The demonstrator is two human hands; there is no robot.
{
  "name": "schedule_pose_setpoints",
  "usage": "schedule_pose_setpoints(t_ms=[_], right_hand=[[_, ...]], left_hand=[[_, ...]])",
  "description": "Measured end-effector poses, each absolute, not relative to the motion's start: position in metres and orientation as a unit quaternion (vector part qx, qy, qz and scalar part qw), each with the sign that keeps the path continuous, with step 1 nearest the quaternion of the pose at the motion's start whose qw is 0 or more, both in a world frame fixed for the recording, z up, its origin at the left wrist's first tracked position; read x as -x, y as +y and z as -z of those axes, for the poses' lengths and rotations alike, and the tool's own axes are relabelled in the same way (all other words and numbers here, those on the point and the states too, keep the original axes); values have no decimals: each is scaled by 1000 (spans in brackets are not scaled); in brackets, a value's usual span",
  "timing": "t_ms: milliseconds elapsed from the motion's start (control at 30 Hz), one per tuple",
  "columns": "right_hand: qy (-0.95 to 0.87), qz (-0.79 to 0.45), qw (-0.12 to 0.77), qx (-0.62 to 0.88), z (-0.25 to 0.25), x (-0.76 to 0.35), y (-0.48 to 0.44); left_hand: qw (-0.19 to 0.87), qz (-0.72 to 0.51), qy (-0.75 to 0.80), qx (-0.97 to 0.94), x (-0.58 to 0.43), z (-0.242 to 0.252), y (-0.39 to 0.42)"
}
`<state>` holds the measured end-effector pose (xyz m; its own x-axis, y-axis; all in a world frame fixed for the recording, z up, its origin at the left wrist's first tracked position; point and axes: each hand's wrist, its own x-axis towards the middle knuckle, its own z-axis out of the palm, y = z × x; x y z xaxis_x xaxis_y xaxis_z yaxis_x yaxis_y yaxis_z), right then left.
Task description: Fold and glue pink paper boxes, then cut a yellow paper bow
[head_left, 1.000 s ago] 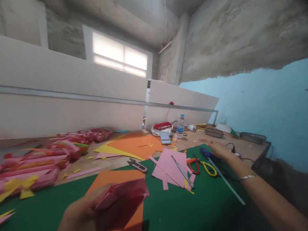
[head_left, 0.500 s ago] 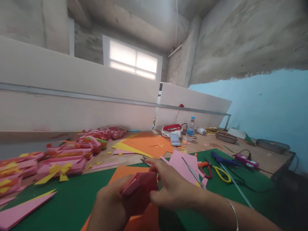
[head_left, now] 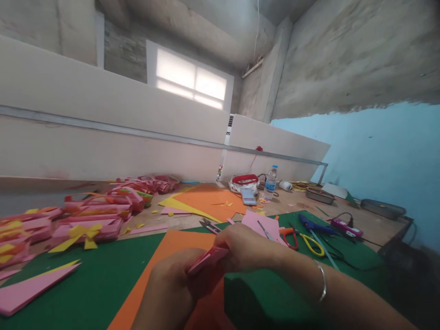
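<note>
My left hand (head_left: 172, 288) and my right hand (head_left: 247, 250) both grip a folded red paper piece (head_left: 208, 259) low in the middle of the head view, above an orange sheet (head_left: 161, 275) on the green mat (head_left: 85, 293). The left hand holds it from below, the right hand pinches its far end. A bangle (head_left: 321, 286) circles my right wrist.
Pink paper baskets with yellow bows (head_left: 85, 224) pile up at the left. Pink sheets (head_left: 261, 224), a ruler, scissors (head_left: 304, 238), a blue glue gun (head_left: 314, 224), small snips (head_left: 209, 225), a water bottle (head_left: 271, 182) and metal trays (head_left: 319, 195) lie beyond my hands.
My right hand came back from the far right of the table and took hold of the red paper piece with the left; the piece now lies flatter between both hands.
</note>
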<state>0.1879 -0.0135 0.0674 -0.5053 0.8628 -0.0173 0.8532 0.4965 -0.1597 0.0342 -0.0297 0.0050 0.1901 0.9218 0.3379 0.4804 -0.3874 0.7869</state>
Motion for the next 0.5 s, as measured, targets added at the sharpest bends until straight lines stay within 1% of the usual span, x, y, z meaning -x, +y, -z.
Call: schedule_pose_setpoints(t_ms=[100, 233, 400, 500], right_hand=[[-865, -55, -51, 496, -71, -185, -7], [-846, -59, -126, 515, -68, -176, -4], [-827, -33, -119, 548, -55, -173, -4], [-820, -45, -102, 561, -52, -175, -5]], left_hand=[[237, -371, 515, -735, -36, -9, -31], [249, -338, 550, -722, -36, -10, -27], [277, -290, 557, -728, -34, -6, -18], [261, -291, 557, -733, -34, -5, -16]])
